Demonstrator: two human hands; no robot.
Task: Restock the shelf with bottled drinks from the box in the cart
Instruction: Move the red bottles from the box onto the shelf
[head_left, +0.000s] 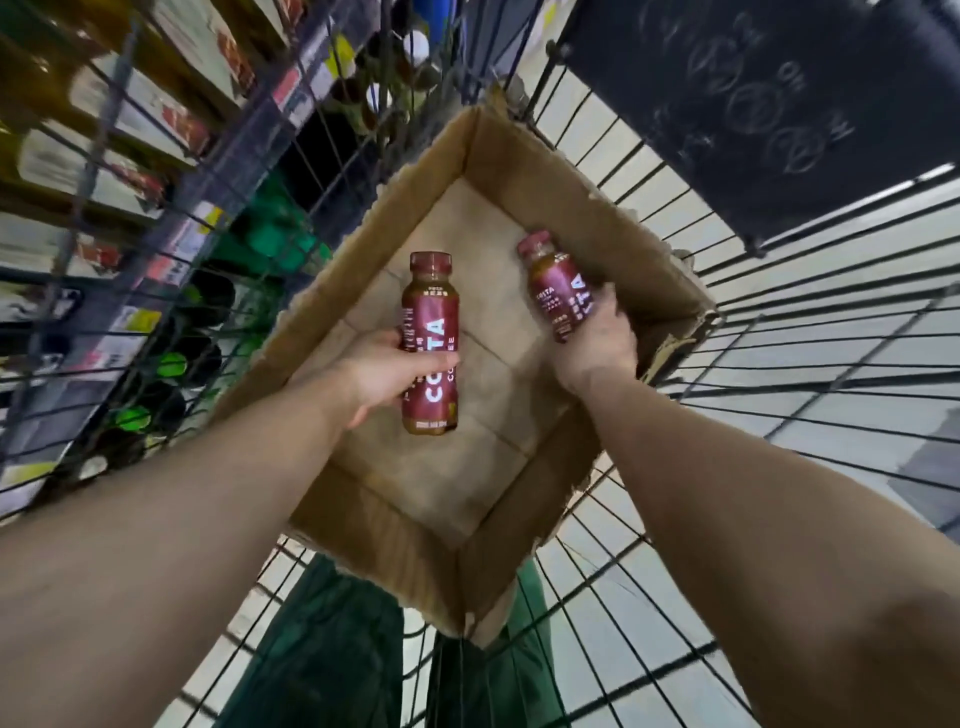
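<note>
An open cardboard box (582, 218) sits in a black wire cart (779, 364); no other bottles show on the box's floor. My left hand (379, 374) grips a dark red Costa coffee bottle (428, 312) by its lower half, cap pointing away from me, above the box. My right hand (602, 338) holds a second, identical coffee bottle (550, 280) near the box's right wall, tilted to the left. The shelf (156, 171) with bottled drinks runs along the left, beyond the cart's wire side.
Green-capped dark bottles (171, 364) and price tags line the shelf's lower rows on the left. A dark bag (753, 104) hangs at the cart's far right. My green trousers (322, 649) show below the box. Tiled floor lies under the cart.
</note>
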